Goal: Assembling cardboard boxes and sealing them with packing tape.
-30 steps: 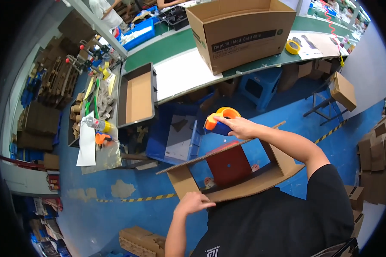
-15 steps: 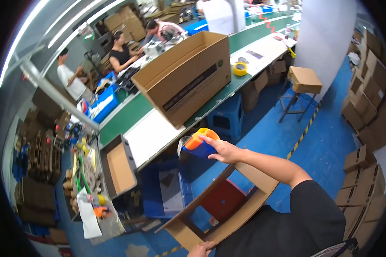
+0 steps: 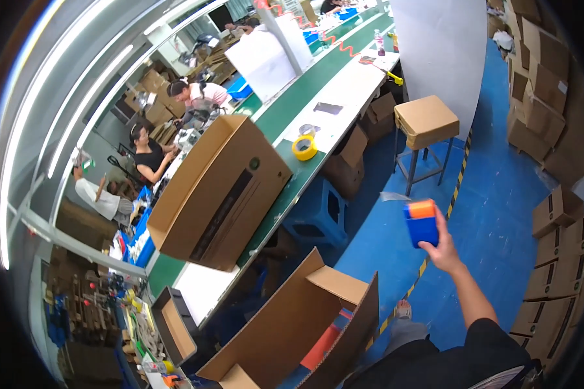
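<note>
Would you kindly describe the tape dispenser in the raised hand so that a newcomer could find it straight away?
Start at the long green conveyor belt and look right, over the blue floor. There the right hand holds up the tape dispenser. It is a blue block with an orange top, unlike the yellow tape roll lying by the belt.

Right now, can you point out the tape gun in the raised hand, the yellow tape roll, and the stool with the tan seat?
tape gun (image 3: pixel 422 223), head view, blue body
yellow tape roll (image 3: pixel 304 148), head view, outer rim
stool (image 3: pixel 426 121), head view, tan seat top
</note>
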`<act>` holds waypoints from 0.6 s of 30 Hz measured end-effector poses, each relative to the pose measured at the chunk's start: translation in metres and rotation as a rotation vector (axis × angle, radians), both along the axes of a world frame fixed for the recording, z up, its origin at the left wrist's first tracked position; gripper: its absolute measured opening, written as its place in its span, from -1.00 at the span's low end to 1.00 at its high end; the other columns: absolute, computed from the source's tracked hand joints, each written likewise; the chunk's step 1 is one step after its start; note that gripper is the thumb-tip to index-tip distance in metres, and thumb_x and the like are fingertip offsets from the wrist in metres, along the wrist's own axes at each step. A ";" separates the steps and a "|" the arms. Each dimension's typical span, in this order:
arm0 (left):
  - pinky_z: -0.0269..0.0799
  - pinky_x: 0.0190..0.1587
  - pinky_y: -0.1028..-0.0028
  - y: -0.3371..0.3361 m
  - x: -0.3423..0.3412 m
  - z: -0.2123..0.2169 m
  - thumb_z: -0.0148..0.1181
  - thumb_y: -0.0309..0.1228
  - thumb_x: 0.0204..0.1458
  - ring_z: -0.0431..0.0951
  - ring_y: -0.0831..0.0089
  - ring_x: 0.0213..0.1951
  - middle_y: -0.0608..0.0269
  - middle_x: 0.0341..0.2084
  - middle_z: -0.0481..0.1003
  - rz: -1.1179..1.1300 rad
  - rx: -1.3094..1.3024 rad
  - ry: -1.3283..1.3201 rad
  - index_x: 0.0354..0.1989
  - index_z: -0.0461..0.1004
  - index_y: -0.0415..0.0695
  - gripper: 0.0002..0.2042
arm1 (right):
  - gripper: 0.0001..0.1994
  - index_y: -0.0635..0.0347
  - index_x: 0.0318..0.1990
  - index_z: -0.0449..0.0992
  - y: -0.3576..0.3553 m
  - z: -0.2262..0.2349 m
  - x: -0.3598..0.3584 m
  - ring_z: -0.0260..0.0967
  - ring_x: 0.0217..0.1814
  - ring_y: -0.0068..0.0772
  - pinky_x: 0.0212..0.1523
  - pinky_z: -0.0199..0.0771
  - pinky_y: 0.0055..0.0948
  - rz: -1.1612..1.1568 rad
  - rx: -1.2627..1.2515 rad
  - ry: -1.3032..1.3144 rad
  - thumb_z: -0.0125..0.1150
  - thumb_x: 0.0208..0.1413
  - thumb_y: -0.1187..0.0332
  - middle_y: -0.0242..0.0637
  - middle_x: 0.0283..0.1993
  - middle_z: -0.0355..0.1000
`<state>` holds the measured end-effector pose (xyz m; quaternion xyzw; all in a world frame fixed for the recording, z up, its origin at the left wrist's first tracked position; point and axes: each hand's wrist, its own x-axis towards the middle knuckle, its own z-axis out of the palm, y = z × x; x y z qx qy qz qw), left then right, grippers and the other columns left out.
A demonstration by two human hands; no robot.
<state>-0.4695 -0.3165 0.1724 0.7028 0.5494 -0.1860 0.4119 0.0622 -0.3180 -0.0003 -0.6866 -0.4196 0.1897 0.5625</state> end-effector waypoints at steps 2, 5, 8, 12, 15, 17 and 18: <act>0.48 -0.12 0.27 0.023 0.009 -0.016 0.09 -0.41 0.16 0.61 0.16 -0.22 -0.04 -0.32 0.60 0.069 -0.030 -0.187 0.01 0.54 -0.14 -0.74 | -0.05 0.07 0.47 -0.13 -0.035 -0.010 0.046 0.12 0.41 -0.13 0.37 0.14 -0.27 -0.122 0.023 0.067 0.18 -0.11 0.67 -0.07 0.43 0.06; 0.47 -0.05 0.30 0.080 0.130 0.062 0.06 -0.42 0.18 0.58 0.12 -0.10 -0.07 -0.17 0.57 -0.280 -0.051 0.013 0.03 0.50 -0.19 -0.72 | -0.08 0.16 0.46 -0.12 -0.096 -0.043 0.108 0.05 0.44 -0.18 0.39 0.09 -0.27 -0.334 0.045 0.063 0.14 -0.12 0.68 -0.11 0.45 0.00; 0.46 -0.03 0.30 0.112 0.200 0.092 0.07 -0.43 0.17 0.57 0.10 -0.07 -0.06 -0.14 0.56 -0.287 -0.077 -0.050 0.05 0.49 -0.19 -0.71 | -0.10 0.13 0.47 -0.11 -0.138 -0.048 0.146 0.00 0.47 -0.15 0.39 0.04 -0.25 -0.537 -0.019 0.041 0.13 -0.10 0.68 -0.11 0.48 -0.04; 0.36 0.21 0.25 0.170 0.255 0.076 0.09 -0.42 0.16 0.41 0.07 0.19 0.06 0.15 0.42 -0.629 -0.024 -0.308 0.22 0.37 -0.08 -0.59 | -0.19 0.18 0.47 -0.12 -0.201 -0.112 0.241 -0.21 0.56 -0.17 0.48 -0.28 -0.25 -0.847 -0.009 -0.212 0.16 0.09 0.56 -0.13 0.53 -0.16; 0.33 0.22 0.23 0.209 0.308 0.063 0.01 -0.42 0.22 0.37 0.00 0.18 -0.06 0.15 0.37 -0.767 0.104 -0.398 0.26 0.27 -0.19 -0.58 | -0.30 0.18 0.46 -0.06 -0.169 -0.096 0.314 -0.16 0.54 -0.12 0.48 -0.22 -0.20 -0.914 0.015 -0.442 0.15 0.24 0.38 -0.07 0.52 -0.13; 0.35 0.21 0.23 0.231 0.353 0.069 0.02 -0.43 0.21 0.37 -0.01 0.18 -0.07 0.14 0.38 -0.817 0.149 -0.488 0.25 0.28 -0.19 -0.58 | -0.30 0.21 0.45 -0.04 -0.158 -0.082 0.370 -0.11 0.53 -0.13 0.46 -0.14 -0.22 -0.979 0.034 -0.619 0.17 0.25 0.29 -0.06 0.51 -0.09; 0.36 0.21 0.23 0.247 0.375 0.070 0.04 -0.45 0.20 0.37 -0.01 0.19 -0.07 0.13 0.39 -0.883 0.185 -0.581 0.25 0.29 -0.19 -0.58 | -0.29 0.23 0.44 -0.04 -0.146 -0.067 0.395 -0.11 0.53 -0.15 0.46 -0.13 -0.23 -1.005 0.058 -0.737 0.18 0.25 0.26 -0.06 0.51 -0.09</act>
